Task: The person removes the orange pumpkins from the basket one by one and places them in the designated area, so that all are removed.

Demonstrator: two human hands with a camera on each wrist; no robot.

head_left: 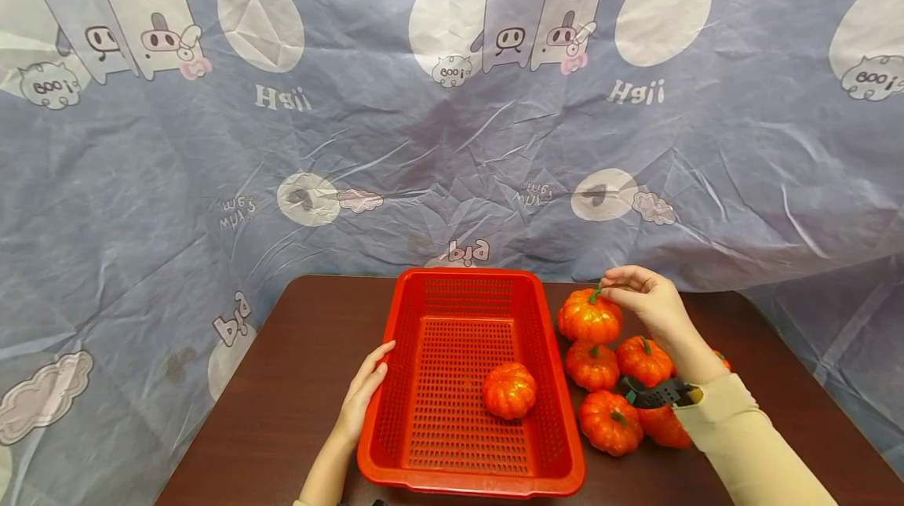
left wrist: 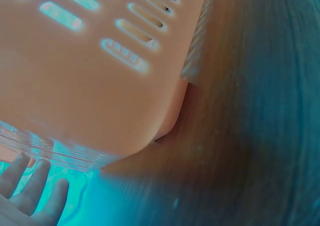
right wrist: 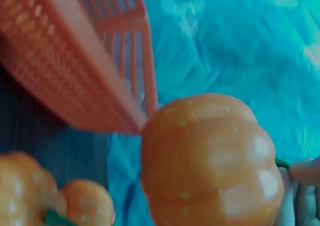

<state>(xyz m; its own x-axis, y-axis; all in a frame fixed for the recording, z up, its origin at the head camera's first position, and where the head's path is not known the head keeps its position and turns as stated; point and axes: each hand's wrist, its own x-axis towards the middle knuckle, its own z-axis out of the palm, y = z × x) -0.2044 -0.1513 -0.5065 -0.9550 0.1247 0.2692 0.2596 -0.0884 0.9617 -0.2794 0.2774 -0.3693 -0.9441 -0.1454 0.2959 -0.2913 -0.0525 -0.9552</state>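
My right hand [head_left: 651,303] pinches the green stem of a shiny orange pumpkin [head_left: 590,319] beside the back right of a red plastic basket [head_left: 487,484]. In the right wrist view this pumpkin [right wrist: 212,161] hangs large in the middle, its stem between thumb and fingers at the right edge. One other pumpkin [head_left: 510,391] lies inside the basket, toward its right wall. My left hand [head_left: 360,400] rests against the basket's left side, fingers nearly straight along the rim. The left wrist view shows those fingers [left wrist: 37,186] extended near the slotted wall.
Several more pumpkins sit on the dark brown table [head_left: 282,380] right of the basket, including a front one [head_left: 610,423] and a middle one [head_left: 592,366]. My right forearm passes over part of this group. A grey-blue printed cloth [head_left: 438,145] hangs behind the table.
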